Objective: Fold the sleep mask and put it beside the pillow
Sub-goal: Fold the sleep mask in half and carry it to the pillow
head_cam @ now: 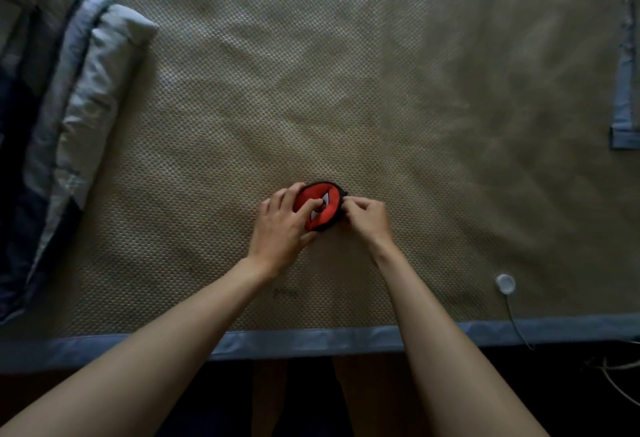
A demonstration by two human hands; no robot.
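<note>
Mask (319,206) halves lay doubled red-side-up on the mat (381,90) under your left hand (278,228) while your right hand (367,216) pinched its dark edge (strap hidden), so you needed squared edges before carrying it toward the pillow (86,90), well apart.

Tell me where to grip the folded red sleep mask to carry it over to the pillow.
Pinch the sleep mask across its two open long edges, coming from above, so the fold stays shut. It lies compact on the mat with the left hand and right hand already at either side; the pillow lies to the left.
</note>
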